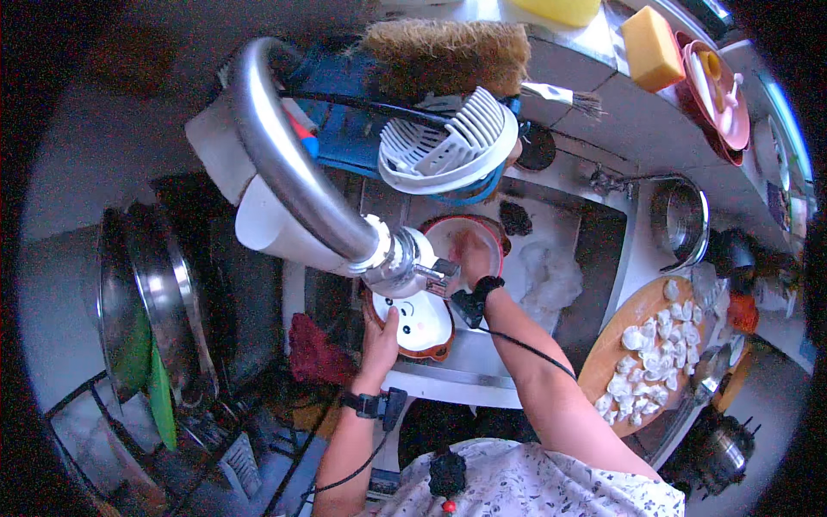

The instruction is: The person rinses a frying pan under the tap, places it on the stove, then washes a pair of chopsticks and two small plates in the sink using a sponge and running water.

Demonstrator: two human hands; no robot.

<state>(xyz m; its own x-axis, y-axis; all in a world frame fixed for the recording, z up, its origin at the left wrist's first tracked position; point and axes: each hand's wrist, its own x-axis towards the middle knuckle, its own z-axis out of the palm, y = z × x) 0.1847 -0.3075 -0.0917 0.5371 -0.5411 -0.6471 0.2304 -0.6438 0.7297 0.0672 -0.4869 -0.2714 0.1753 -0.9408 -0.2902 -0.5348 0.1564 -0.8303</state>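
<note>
My left hand grips the left side of a bear-faced dish with a white inside and a brown rim, thumb over the edge. The dish is tilted below the faucet head, which hides its far part. My right hand reaches into a red-rimmed bowl in the metal sink. Its fingers are blurred and partly hidden, so whether they hold anything is unclear. To the right of the bowl, a crumpled whitish translucent mass lies in the sink, with a small dark clump behind it.
The thick curved metal faucet arches over the left side. A white slotted strainer and a bristle brush stand behind the sink. At right, a round wooden board bears many whitish dough pieces. Pans stand at left.
</note>
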